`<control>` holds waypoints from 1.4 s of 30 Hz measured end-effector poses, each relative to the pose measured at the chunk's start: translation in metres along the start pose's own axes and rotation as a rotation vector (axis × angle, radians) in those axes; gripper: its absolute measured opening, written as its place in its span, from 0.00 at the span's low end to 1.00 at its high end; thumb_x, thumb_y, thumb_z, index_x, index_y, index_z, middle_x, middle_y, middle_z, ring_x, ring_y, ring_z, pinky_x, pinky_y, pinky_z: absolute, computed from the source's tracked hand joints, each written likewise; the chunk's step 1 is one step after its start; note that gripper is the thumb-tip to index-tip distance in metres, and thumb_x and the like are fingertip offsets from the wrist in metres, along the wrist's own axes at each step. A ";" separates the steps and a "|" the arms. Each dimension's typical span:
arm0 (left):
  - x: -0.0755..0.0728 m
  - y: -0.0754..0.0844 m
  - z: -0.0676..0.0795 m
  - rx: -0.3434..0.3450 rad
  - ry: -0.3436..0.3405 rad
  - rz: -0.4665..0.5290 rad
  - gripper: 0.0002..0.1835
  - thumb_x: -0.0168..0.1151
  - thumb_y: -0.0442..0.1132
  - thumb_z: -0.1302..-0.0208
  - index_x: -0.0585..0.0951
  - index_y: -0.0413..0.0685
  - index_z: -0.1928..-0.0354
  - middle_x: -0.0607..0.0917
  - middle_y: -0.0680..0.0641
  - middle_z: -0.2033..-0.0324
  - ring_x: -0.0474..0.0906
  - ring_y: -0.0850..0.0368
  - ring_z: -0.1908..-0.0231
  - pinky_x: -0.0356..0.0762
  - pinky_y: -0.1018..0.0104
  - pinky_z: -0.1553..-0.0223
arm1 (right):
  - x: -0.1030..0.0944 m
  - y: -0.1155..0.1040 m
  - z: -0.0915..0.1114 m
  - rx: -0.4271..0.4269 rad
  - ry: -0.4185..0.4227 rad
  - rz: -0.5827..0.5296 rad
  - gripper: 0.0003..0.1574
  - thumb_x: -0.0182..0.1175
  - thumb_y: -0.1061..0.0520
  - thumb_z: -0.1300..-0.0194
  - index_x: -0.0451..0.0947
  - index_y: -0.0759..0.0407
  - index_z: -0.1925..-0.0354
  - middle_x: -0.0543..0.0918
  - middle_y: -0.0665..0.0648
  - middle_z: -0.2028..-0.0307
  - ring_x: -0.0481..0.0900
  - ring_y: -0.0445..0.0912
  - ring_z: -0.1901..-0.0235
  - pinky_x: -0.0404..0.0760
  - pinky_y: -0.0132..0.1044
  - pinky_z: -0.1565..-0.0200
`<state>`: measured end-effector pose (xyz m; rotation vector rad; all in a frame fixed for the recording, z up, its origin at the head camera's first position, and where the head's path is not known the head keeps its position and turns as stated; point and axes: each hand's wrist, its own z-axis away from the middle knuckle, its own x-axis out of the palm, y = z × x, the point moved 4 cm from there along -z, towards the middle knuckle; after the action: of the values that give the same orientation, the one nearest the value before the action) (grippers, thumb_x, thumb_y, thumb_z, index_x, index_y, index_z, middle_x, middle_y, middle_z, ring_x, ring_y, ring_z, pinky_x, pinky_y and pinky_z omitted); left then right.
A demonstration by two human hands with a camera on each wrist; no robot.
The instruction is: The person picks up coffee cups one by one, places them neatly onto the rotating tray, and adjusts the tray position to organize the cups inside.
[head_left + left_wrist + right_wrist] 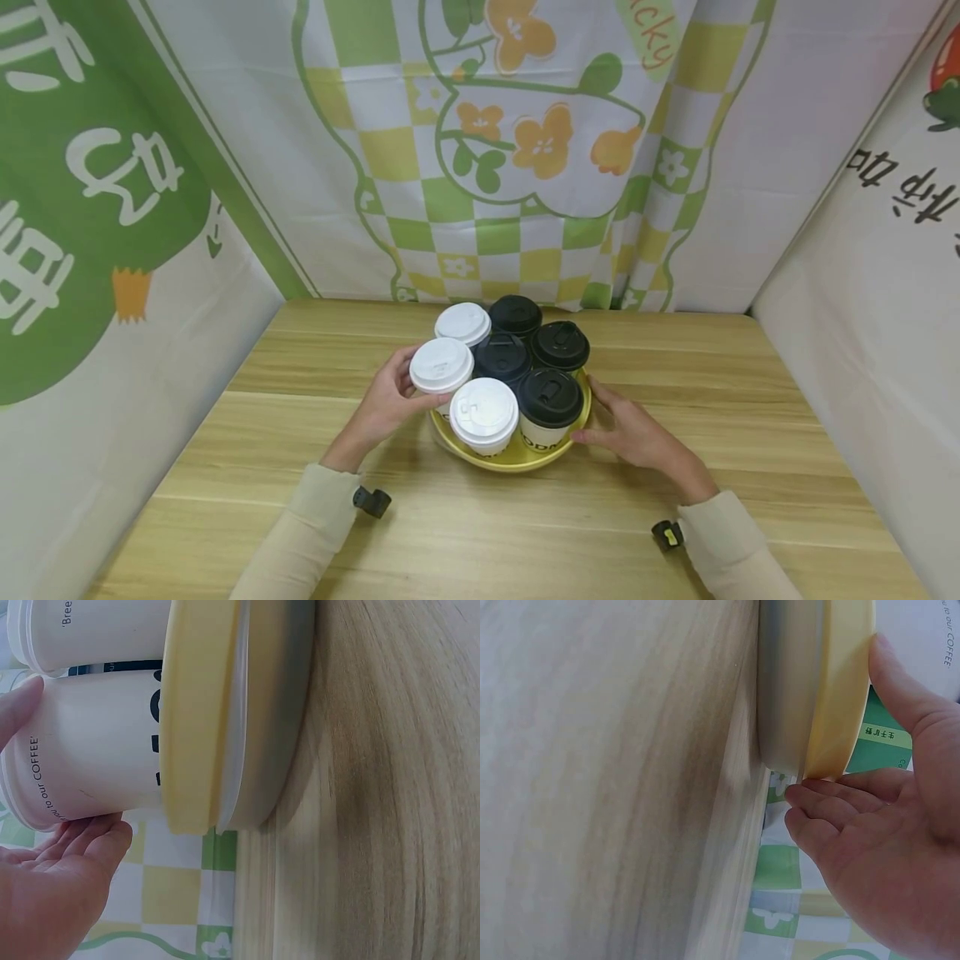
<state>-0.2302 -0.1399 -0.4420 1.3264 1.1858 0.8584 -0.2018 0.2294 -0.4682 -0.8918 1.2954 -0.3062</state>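
Note:
A round yellow tray [517, 461] stands on the table, loaded with paper coffee cups. Three have white lids; several have black lids. My left hand [390, 400] holds a white-lidded cup [441, 367] at the tray's left side, thumb in front and fingers behind. In the left wrist view this cup [97, 750] stands upright inside the tray wall [199, 712]. At the right side, my right hand [633, 429] grips the tray's rim beside a black-lidded cup [550, 400]. Its thumb and fingers touch the yellow wall [844, 690] in the right wrist view.
Another white-lidded cup [484, 414] stands at the tray's front, and a black-lidded cup [515, 314] at its back. The wooden table [510, 533] extends around the tray. A patterned curtain [517, 242] hangs behind the table's far edge.

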 end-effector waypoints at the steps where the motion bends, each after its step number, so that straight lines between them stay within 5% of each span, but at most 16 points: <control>1: 0.000 0.000 0.000 0.000 0.000 0.000 0.47 0.77 0.27 0.43 0.63 0.35 0.24 0.75 0.32 0.30 0.79 0.61 0.39 0.78 0.78 0.37 | 0.000 0.000 0.000 0.006 -0.002 -0.002 0.71 0.73 0.35 0.36 0.45 0.67 0.16 0.55 0.70 0.18 0.56 0.66 0.19 0.60 0.64 0.21; 42: 0.002 -0.006 0.002 -0.001 0.006 -0.008 0.49 0.78 0.26 0.45 0.62 0.37 0.24 0.75 0.34 0.30 0.77 0.67 0.40 0.75 0.80 0.36 | 0.000 0.000 0.001 0.014 0.003 -0.005 0.71 0.73 0.36 0.35 0.45 0.68 0.16 0.55 0.71 0.18 0.56 0.67 0.19 0.60 0.64 0.21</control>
<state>-0.2286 -0.1389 -0.4484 1.3181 1.1941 0.8580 -0.2009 0.2298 -0.4687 -0.8828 1.2927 -0.3205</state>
